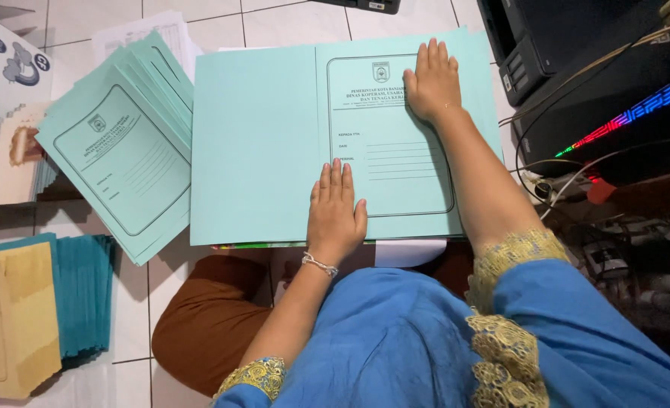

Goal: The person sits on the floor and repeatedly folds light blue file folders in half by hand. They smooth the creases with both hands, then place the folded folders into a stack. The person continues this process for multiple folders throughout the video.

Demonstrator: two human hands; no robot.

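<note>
Both hands (384, 143) flat (fingers together) on opened pale green folder (274, 136)

Open folder (267, 136) centre, folder stack (123, 151) left, printer (546, 38) right

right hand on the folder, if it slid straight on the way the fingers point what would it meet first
The right hand lies flat on the open green folder, fingers pointing to its far edge. Going straight on, it would cross that edge onto bare floor tile. The black printer sits off to the right, probably outside that line.
</note>
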